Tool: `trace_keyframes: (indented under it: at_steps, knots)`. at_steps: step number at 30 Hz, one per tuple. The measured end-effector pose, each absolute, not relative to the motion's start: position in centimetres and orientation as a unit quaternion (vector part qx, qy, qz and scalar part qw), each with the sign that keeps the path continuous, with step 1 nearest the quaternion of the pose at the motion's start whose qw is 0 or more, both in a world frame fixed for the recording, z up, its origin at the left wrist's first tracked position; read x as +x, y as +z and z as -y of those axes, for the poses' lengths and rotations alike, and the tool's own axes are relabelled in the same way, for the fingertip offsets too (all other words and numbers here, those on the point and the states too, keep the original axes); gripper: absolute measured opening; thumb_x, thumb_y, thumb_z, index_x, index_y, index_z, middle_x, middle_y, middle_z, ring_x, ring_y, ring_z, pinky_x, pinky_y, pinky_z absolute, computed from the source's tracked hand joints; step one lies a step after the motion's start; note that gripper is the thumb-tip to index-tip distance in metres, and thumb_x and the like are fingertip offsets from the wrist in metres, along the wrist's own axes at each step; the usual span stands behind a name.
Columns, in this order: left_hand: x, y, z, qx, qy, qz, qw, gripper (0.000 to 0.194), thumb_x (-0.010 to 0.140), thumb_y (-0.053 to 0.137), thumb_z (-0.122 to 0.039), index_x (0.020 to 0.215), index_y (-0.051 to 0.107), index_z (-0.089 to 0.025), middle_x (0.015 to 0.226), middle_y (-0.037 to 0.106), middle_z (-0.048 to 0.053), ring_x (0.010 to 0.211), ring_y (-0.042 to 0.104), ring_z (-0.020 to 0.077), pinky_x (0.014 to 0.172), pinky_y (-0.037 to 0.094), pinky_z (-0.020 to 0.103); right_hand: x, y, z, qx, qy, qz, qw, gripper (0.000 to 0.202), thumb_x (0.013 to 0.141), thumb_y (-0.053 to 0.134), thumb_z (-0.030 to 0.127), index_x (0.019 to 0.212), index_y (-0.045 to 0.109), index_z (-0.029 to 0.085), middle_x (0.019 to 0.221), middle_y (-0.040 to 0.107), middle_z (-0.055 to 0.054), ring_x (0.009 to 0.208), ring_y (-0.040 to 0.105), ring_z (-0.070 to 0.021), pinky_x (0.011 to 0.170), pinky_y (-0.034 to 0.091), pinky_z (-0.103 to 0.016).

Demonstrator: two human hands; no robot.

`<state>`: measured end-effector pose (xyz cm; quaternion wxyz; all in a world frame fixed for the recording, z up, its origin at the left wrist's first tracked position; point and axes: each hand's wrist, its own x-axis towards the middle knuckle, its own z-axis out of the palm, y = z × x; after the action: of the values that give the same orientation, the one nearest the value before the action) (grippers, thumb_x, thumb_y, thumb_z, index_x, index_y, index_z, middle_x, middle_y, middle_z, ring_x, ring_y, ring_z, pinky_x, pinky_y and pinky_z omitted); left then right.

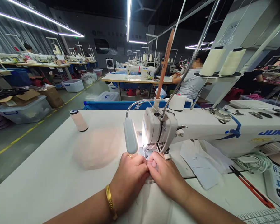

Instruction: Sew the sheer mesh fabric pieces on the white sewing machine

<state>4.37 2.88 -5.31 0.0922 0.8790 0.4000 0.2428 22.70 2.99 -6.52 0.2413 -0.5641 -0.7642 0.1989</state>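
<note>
Both hands meet just in front of the needle area of a white sewing machine (160,130). My left hand (132,174), with a gold bracelet on the wrist, is closed on a pale sheer fabric (151,202). Beside it, my right hand (164,172) pinches the same fabric, its fingers touching those of the left. The fabric hangs down toward the front edge between my forearms. A small lamp (130,137) shines beside the needle. Another pale, sheer piece (96,149) lies on the table to the left.
A pink thread spool (78,120) stands at the table's back left. Right of the machine bed are white paper pieces (202,165), red-handled tweezers (253,188), a coil of pale cord (254,161) and a clear ruler (266,217). A person in grey (192,82) sits beyond.
</note>
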Motion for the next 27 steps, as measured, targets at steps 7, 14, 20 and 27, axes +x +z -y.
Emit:
trace_keyframes:
  at_steps: [7, 14, 20, 27]
  knots:
    - [3.9, -6.1, -2.9, 0.885, 0.293, -0.36, 0.043, 0.031, 0.102, 0.05, -0.012, 0.075, 0.063, -0.019, 0.078, 0.067, 0.0, 0.073, 0.05, 0.0193, 0.072, 0.033, 0.036, 23.6, -7.5, -2.4, -0.497, 0.062, 0.817, 0.287, 0.012, 0.096, 0.048, 0.014, 0.097, 0.056, 0.023, 0.082, 0.068, -0.002, 0.06, 0.055, -0.02, 0.058, 0.039, -0.031]
    - [3.7, -6.0, -2.9, 0.886, 0.274, -0.371, 0.039, 0.029, 0.103, 0.049, -0.017, 0.082, 0.067, -0.021, 0.088, 0.069, 0.002, 0.077, 0.054, 0.0213, 0.074, 0.037, 0.038, 23.9, -7.2, -2.4, -0.458, 0.038, 0.849, 0.262, 0.029, 0.096, 0.045, 0.004, 0.09, 0.067, 0.021, 0.093, 0.069, -0.005, 0.058, 0.053, -0.0166, 0.055, 0.038, -0.03]
    - [3.6, -5.5, -2.7, 0.887, 0.228, -0.397, 0.061, 0.019, 0.099, 0.052, -0.016, 0.096, 0.07, -0.022, 0.098, 0.069, 0.004, 0.085, 0.059, 0.0243, 0.077, 0.04, 0.042, 24.3, -7.5, -2.8, -0.471, 0.02, 0.84, 0.269, 0.031, 0.093, 0.052, 0.003, 0.106, 0.072, 0.022, 0.112, 0.073, -0.007, 0.082, 0.066, -0.0243, 0.064, 0.051, -0.033]
    - [3.6, -5.4, -2.7, 0.883, 0.217, -0.409, 0.071, 0.019, 0.098, 0.054, -0.016, 0.103, 0.07, -0.024, 0.104, 0.069, 0.005, 0.092, 0.061, 0.0272, 0.083, 0.042, 0.046, 24.2, -7.4, -3.2, -0.495, 0.013, 0.826, 0.268, 0.031, 0.091, 0.056, 0.003, 0.106, 0.075, 0.023, 0.113, 0.075, -0.008, 0.097, 0.067, -0.0282, 0.076, 0.058, -0.037]
